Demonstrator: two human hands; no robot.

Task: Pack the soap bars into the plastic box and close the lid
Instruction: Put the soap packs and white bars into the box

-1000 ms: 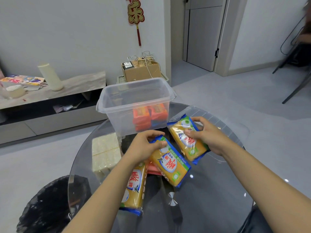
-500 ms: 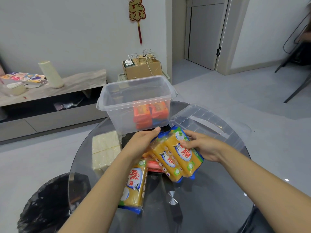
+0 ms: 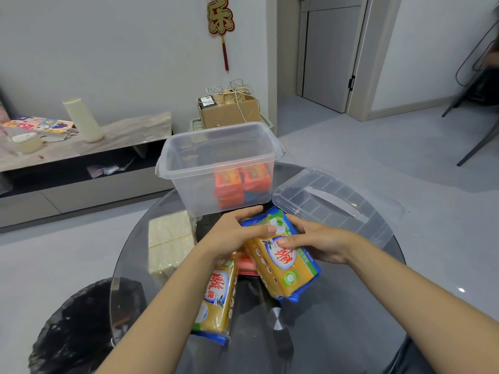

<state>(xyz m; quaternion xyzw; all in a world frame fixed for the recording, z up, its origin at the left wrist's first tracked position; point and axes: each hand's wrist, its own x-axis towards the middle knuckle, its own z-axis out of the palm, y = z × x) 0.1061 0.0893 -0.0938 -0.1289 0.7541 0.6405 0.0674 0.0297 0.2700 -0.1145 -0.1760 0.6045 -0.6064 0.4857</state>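
Note:
A clear plastic box stands open at the far side of the round glass table, with orange-wrapped soap bars inside at its right. Its clear lid lies flat to the right of it. My left hand and my right hand together grip two stacked yellow soap packs, held just above the table in front of the box. Another yellow soap pack lies under my left forearm. A red pack shows partly beneath the stack. White soap bars sit at the left.
A black bag sits on the floor at the table's left edge. Beyond the table are a low TV bench with a bottle and papers, a cardboard box, and a chair's legs at the right.
The two yellow packs, held apart a second ago, have been brought together into one stack. Both hands now clasp the stack, nearer the box.

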